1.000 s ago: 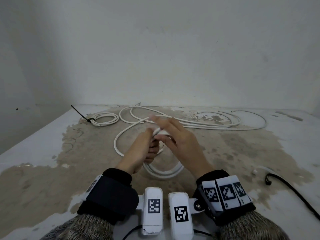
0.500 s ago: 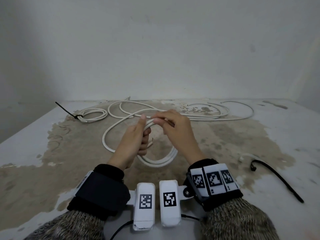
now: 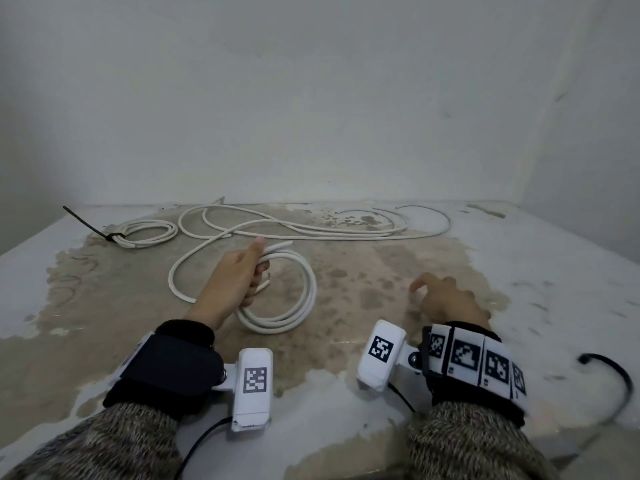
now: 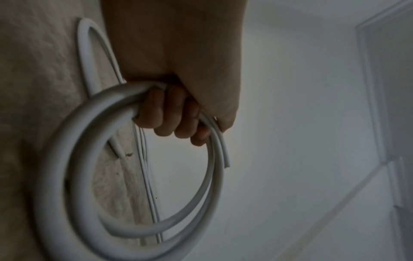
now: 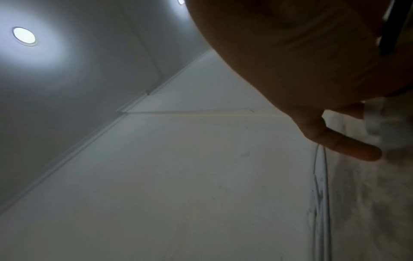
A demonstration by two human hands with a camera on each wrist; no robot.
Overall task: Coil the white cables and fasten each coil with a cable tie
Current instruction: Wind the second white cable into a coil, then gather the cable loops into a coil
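My left hand [image 3: 254, 271] grips a coil of white cable [image 3: 304, 299] at its left side, fingers curled round the strands [image 4: 174, 113]; the coil [image 4: 73, 176] hangs as a ring below the fist. A tail of the same cable loops out to the left [image 3: 173, 275]. My right hand [image 3: 440, 296] hovers low over the table to the right, fingers relaxed and holding nothing [image 5: 348, 146]. A black cable tie [image 3: 620, 372] lies curved at the near right. Loose white cables [image 3: 311, 230] sprawl along the back.
A finished small coil [image 3: 149, 232] bound with a black tie [image 3: 110, 236] lies at the back left. The table [image 3: 381, 271] is worn, brown and white, against a plain wall. Its left and right edges slope away.
My right hand let go of the cable and moved right and down toward the table. The left hand keeps the coil, now held lower and flatter.
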